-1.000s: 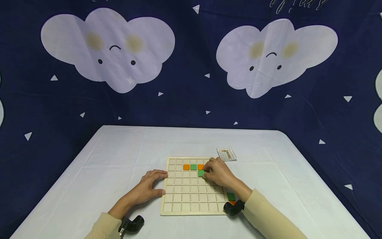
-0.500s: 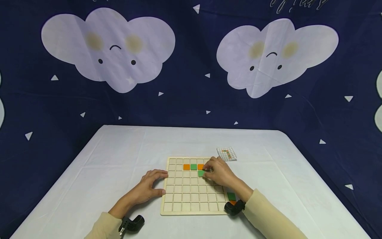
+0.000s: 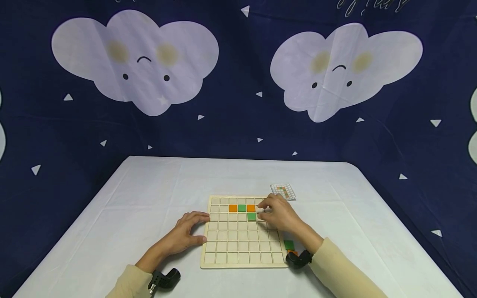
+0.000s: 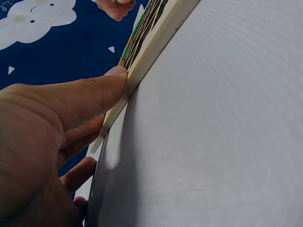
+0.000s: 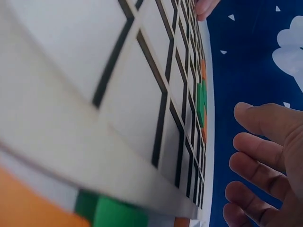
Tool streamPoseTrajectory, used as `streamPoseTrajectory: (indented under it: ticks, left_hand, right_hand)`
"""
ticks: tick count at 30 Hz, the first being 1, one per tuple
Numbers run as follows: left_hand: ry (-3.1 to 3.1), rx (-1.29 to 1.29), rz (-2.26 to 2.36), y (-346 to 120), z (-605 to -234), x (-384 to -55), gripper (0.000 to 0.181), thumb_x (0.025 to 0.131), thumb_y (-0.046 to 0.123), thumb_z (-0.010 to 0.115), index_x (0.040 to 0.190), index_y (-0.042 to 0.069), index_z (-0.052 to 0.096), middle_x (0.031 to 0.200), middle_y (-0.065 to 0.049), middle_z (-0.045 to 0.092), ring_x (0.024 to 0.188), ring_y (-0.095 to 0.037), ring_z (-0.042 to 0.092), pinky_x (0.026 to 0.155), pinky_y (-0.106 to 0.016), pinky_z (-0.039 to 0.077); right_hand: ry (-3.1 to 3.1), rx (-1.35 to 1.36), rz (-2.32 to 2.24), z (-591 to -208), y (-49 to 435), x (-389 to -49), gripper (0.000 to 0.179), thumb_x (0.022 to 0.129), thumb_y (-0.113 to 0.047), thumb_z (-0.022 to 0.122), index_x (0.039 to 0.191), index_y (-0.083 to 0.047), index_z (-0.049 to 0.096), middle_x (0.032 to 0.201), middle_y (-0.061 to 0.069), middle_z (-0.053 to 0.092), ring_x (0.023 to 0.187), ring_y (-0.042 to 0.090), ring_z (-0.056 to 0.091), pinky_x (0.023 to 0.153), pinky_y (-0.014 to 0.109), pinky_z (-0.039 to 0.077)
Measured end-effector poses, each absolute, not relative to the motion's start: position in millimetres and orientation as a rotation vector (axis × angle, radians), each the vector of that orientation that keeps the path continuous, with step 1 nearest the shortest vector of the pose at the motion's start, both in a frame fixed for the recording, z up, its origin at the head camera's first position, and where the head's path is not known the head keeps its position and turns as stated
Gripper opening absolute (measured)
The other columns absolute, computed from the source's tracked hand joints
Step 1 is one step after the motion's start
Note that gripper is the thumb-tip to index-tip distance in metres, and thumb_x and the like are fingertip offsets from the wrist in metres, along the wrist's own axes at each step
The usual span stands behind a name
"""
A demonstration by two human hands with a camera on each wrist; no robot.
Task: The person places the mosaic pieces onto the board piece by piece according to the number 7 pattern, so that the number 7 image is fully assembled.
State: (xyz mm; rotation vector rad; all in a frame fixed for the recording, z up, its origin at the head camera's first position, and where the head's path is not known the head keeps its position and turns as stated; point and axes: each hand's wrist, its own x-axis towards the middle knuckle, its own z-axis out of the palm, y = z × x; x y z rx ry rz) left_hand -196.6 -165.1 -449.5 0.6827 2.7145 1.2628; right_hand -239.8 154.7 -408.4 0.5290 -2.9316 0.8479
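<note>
A square wooden grid board [image 3: 242,266] lies on the table. Three tiles form a row near its far side: an orange tile [image 3: 232,208], a green tile [image 3: 242,208] and another orange tile [image 3: 251,208]. Directly below the right-hand orange one sits a second green tile [image 3: 251,216]. My right hand [image 3: 281,213] hovers just right of these, thumb and fingers apart; in the right wrist view its fingers [image 5: 255,163] hold nothing. My left hand [image 3: 182,234] touches the board's left edge with spread thumb and fingers; the left wrist view shows the thumb [image 4: 90,97] against that edge.
A small printed pattern card [image 3: 285,191] lies beyond the board's far right corner, partly behind my right hand. Along the right edge are a loose green tile [image 3: 289,245] and an orange tile [image 3: 293,252], partly covered by the wrist camera [image 3: 299,260].
My right hand has let go of the green tile below the row and shifted slightly right. The tile stays in its cell. My left hand has not moved.
</note>
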Motion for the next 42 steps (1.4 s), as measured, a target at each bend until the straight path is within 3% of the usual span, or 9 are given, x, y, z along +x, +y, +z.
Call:
streamPoseTrajectory:
  ticks: [42]
  left_hand:
    - [2.707,0.678,1.269,-165,-449,-196,0.052,0.076,0.021,0.076,0.124,0.008,0.057,0.137,-0.007,0.049,0.131,-0.033,0.034,0.106,-0.059,0.019]
  right_hand:
    - [-2.868,0.478,0.762,-418,213,-228,0.024,0.078,-0.024,0.075,0.098,-0.013,0.070,0.095,-0.003,0.061,0.087,0.014,0.049,0.075,0.030,0.040]
